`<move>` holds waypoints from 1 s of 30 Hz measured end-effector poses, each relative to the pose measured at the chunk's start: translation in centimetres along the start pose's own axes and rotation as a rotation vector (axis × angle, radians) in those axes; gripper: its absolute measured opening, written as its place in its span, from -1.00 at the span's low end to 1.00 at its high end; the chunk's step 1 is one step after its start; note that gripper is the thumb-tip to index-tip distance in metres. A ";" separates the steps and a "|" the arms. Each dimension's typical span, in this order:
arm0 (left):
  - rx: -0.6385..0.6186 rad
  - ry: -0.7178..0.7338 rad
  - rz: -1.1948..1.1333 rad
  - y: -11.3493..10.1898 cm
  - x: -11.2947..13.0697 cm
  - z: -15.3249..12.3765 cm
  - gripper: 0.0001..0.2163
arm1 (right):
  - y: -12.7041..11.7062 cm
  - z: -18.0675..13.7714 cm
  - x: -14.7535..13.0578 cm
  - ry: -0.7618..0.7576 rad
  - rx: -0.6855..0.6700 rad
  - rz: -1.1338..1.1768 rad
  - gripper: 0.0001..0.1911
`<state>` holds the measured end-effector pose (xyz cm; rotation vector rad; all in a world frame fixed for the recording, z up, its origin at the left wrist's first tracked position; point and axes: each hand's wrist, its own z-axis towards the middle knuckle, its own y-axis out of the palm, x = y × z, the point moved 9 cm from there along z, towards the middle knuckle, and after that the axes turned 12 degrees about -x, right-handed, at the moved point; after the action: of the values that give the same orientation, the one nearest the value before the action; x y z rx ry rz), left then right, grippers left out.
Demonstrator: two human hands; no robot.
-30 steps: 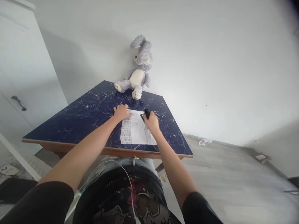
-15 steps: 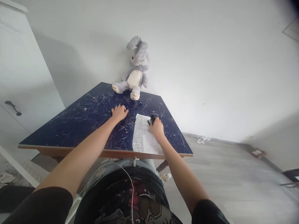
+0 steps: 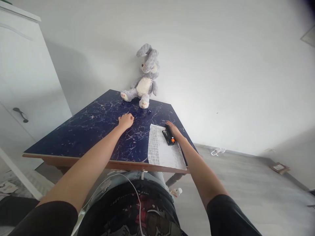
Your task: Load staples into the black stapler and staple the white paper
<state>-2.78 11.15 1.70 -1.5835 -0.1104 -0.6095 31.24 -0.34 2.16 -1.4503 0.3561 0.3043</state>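
Observation:
My left hand (image 3: 126, 120) rests on the dark blue marbled table (image 3: 98, 131) with its fingers curled into a loose fist, holding nothing. My right hand (image 3: 175, 130) lies flat with fingers stretched out at the table's right edge, right beside a black tool with an orange spot (image 3: 169, 135). The tool lies on a white sheet with a grey brick pattern (image 3: 163, 152), which sits at the near right corner of the table. The sheet is well to the right of my left hand.
A grey plush rabbit (image 3: 145, 77) sits at the table's far edge against the white wall. A white cupboard with a dark handle (image 3: 21, 114) stands on the left. Small litter (image 3: 216, 151) lies on the grey floor to the right.
The sheet and the black tool have slid right, to the table's near right corner. My right hand has let go of the tool and now lies flat beside it. My left hand's fingers curled.

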 end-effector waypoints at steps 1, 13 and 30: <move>0.010 -0.011 -0.020 -0.2 -0.2 0.0 -0.70 | 0.8 0.5 -0.4 -0.002 -0.035 -0.007 -0.54; 0.150 -0.268 -0.167 -7.1 -7.0 -0.1 -0.67 | 7.9 8.6 -12.9 0.010 -0.207 -0.067 -0.48; 0.442 -0.499 -0.220 -11.0 -15.9 -4.2 -0.67 | 15.6 14.0 -31.2 -0.326 -0.315 0.028 -0.50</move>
<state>-22.22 13.08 4.47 -1.2655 -0.7506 -0.3131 -2.82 15.50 2.13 -1.6711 0.0636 0.6323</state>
